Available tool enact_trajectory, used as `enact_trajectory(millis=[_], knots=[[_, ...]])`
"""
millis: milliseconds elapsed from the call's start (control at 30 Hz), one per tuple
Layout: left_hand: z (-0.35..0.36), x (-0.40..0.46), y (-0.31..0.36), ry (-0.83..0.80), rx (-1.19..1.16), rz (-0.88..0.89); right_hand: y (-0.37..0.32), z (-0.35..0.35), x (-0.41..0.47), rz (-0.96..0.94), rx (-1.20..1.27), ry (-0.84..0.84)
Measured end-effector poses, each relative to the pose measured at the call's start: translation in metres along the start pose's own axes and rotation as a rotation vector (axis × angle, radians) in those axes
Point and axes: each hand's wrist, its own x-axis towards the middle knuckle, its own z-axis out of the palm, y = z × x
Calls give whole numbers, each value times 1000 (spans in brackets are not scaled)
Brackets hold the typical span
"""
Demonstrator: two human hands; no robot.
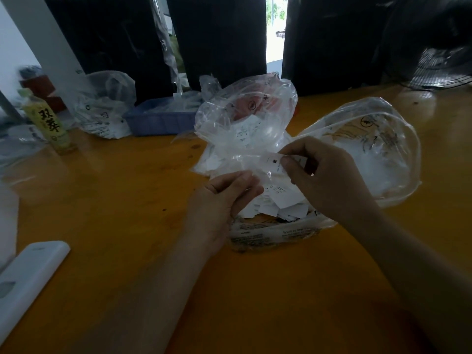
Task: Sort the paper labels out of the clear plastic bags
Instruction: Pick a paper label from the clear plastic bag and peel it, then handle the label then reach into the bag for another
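A heap of clear plastic bags (245,123) stands at the middle of the orange table (115,190). In front of it lies a pile of small white paper labels (281,200). My right hand (324,180) pinches a white label marked "M" (273,162) that sits against thin clear plastic. My left hand (224,198) grips that clear plastic just below and left of the label. A large puffed clear bag (370,146) lies to the right of my right hand. A flattened printed bag (275,233) lies under the label pile.
A blue plastic basket (158,121) with bags stands at the back, another bag of labels (104,108) to its left. A yellow-green bottle (48,121) stands far left. A white flat device (28,274) lies at the near left. A fan (444,70) is at the back right.
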Motion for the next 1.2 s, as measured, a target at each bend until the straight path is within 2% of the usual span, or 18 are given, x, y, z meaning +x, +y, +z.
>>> enact_trajectory(millis=[167, 367, 733, 933, 1200], knots=[[2, -1, -1, -11, 50, 22, -1, 4, -2, -32, -82, -53], [-1, 1, -1, 15, 64, 28, -7, 0, -4, -57, -24, 60], [1, 1, -4, 6, 80, 40, -7, 4, -3, -93, -145, -6], [-1, 3, -4, 19, 83, 38, -8, 2, -3, -72, -100, 76], [1, 1, -3, 5, 92, 44, -1, 7, -3, -72, -152, -29]])
